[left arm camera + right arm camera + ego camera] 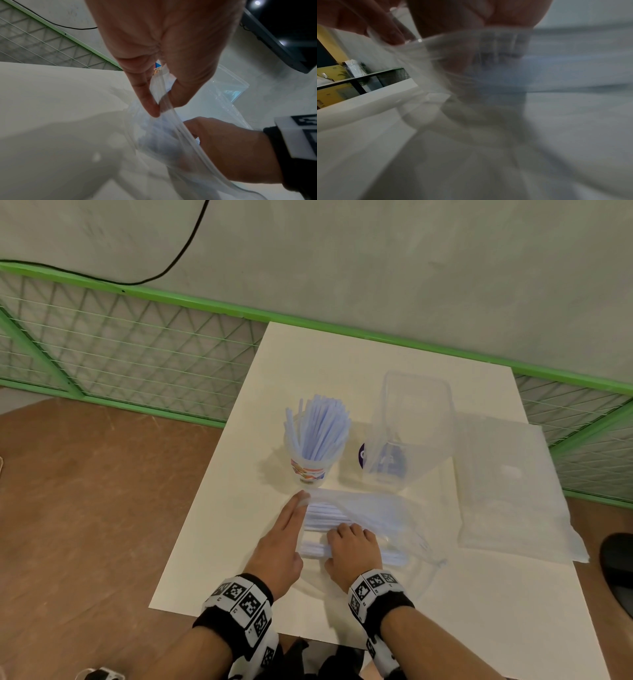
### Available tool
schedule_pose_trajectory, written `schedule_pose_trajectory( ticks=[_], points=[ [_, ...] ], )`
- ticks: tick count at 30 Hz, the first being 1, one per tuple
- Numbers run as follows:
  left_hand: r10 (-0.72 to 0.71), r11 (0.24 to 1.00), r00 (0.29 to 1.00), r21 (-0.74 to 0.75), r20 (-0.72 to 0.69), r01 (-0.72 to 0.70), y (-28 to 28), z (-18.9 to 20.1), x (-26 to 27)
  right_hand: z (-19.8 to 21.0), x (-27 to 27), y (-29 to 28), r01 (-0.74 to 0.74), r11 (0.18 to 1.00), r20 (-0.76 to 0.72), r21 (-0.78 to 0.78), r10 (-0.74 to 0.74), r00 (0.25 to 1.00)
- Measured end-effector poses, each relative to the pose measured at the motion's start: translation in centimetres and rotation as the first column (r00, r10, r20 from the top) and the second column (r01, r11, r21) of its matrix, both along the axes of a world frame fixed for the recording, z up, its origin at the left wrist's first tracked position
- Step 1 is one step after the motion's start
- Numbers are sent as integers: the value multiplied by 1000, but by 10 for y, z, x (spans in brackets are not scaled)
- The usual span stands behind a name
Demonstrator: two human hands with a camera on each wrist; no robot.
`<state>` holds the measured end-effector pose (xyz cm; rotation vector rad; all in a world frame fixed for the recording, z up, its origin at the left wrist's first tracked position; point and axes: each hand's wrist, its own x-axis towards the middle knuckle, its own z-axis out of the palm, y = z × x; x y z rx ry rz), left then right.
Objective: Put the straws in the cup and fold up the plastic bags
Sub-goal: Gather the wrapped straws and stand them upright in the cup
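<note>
A printed cup (pixel 312 470) stands mid-board, full of pale blue straws (pixel 318 426). In front of it lies a clear zip bag (pixel 373 513) with more straws (pixel 323 517) inside. My left hand (pixel 294 515) lies along the bag's left end, and in the left wrist view its thumb and finger (pixel 149 102) pinch the bag's zip rim (pixel 173 115). My right hand (pixel 349 537) reaches into the bag mouth, fingers curled round a bundle of straws. The right wrist view is blurred: the hand (pixel 445 17) shows behind plastic. A flattened bag (pixel 507 484) lies at the right.
An empty clear plastic box (pixel 412 426) stands right of the cup, with a purple round thing (pixel 362 455) behind its corner. The white board (pixel 212 559) lies on a brown table. A green wire fence (pixel 137 350) runs behind. A black object (pixel 618 563) sits at the right edge.
</note>
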<state>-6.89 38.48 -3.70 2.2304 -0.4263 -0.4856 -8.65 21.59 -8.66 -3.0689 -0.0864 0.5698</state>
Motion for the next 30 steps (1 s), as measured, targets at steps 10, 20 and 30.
schedule_pose_trajectory(
  ticks=[10,20,30],
  points=[
    [0,1000,1000,-7,4,0,2,-3,1,7,3,-1,-88,993,-135,-76,78,988],
    [20,1000,1000,-1,12,-20,3,-7,5,53,-13,-17,158,698,32,698,-251,967],
    [21,1000,1000,2,21,-21,2,-11,7,62,-19,-26,425,601,-164,677,-439,883]
  ],
)
